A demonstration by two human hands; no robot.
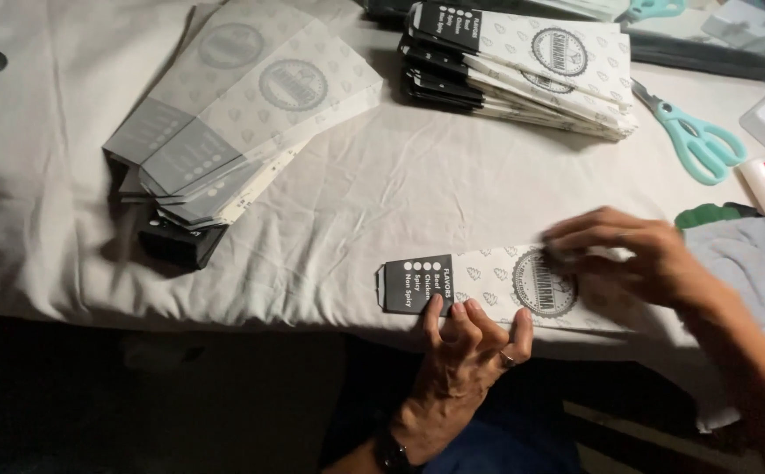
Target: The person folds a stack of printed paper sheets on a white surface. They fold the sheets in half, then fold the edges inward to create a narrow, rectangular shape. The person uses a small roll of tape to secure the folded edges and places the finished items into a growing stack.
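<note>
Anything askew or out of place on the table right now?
The left stack of flat paper sleeves is fanned out and slumping, unlike the squarer right stack. The sleeve under the left hand and right hand lies flat.

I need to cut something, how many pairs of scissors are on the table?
2: one teal pair of scissors right of the far stack of flat cartons, another pair at the top edge, partly cut off.

Flat white patterned paper sleeve [488, 279] with black end, near table edge.
</note>
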